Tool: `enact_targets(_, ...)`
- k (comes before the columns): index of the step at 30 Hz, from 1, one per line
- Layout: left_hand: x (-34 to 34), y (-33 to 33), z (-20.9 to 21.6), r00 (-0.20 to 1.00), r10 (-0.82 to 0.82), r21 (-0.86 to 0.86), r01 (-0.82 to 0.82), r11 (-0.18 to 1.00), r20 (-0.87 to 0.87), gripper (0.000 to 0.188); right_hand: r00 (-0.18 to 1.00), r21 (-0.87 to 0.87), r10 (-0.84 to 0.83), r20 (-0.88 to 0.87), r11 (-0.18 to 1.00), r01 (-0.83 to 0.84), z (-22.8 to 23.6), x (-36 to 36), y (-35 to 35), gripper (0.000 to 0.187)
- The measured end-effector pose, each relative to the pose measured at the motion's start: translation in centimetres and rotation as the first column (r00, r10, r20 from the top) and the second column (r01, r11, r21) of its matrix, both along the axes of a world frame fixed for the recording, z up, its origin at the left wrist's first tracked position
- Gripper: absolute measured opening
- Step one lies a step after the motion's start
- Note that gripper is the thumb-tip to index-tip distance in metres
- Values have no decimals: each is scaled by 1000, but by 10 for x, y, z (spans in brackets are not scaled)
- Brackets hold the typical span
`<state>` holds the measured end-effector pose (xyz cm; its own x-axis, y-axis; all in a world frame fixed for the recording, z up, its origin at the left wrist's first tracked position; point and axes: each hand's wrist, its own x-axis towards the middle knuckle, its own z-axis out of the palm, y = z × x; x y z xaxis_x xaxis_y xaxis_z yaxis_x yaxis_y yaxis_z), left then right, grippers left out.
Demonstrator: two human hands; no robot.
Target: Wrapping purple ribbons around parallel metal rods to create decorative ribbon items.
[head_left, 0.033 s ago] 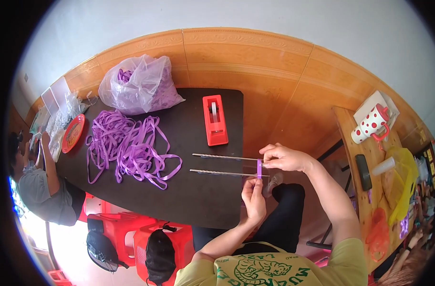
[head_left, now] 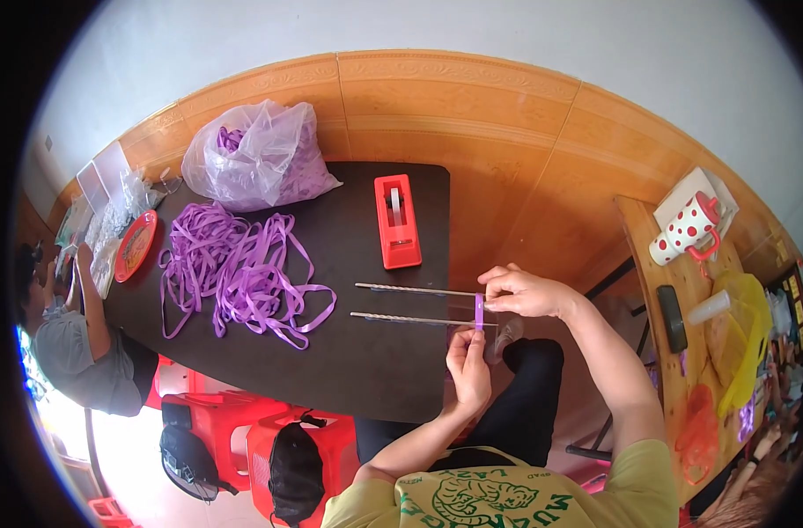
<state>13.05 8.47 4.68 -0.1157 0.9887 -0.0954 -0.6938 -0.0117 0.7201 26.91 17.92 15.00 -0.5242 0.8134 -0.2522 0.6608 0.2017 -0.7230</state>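
Two thin metal rods with twisted shafts, the far rod (head_left: 410, 289) and the near rod (head_left: 401, 319), lie side by side and jut past the right edge of the dark table. A short purple ribbon (head_left: 479, 311) spans them near their right ends. My left hand (head_left: 469, 370) is closed in a pinch at the ribbon's near end, just below the near rod. At the far rod, my right hand (head_left: 529, 293) pinches the ribbon's other end between thumb and fingers. Whether the ribbon wraps fully round the rods cannot be made out.
A red tape dispenser (head_left: 397, 224) stands beyond the rods. Left of it are a purple ribbon heap (head_left: 234, 264), a plastic bag of ribbon (head_left: 261, 163) and a red plate (head_left: 136, 246). Another person (head_left: 89, 352) sits far left. A wooden table (head_left: 683, 387) is at right.
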Motion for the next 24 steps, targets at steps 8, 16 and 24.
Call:
enact_targets(8,-1,-1,5,1000,-14,2,15,1000,-26,9,992,3,85,97,996,-86,-4,-7,12,18)
enact_targets(16,-1,0,8,1000,-3,6,3,1000,-31,8,984,23,51,170,998,-56,-1,-12,11,21)
enact_targets(24,-2,0,3,998,-6,19,7,1000,-67,8,984,158,-45,174,987,18,-7,-21,6,18)
